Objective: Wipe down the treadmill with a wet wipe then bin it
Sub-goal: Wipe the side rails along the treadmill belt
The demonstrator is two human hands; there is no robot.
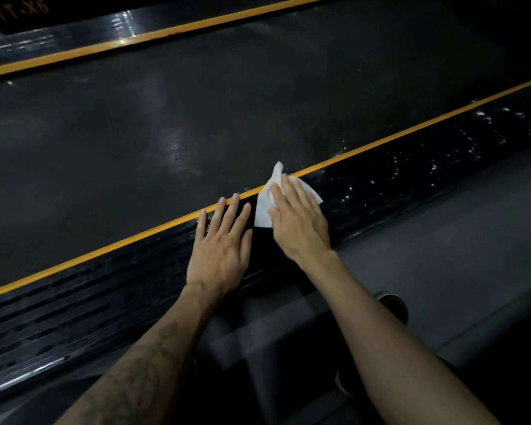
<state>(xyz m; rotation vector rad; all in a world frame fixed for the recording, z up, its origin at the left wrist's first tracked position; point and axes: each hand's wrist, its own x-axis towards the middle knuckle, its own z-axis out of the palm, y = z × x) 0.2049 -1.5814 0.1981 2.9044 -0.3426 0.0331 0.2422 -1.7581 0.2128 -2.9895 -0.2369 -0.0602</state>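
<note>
Dim grey flooring lies nearest, then the glossy black ribbed side rail, where the left hand rests spread flat and the right hand presses a white wet wipe flat. Wiping is underway; next probably slide toward the speckled stretch beside the dark treadmill belt.

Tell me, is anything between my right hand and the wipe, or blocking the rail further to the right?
Nothing visible. The right hand presses flat on the wet wipe on the near side rail. Rightwards, the rail shows only pale specks.
</note>
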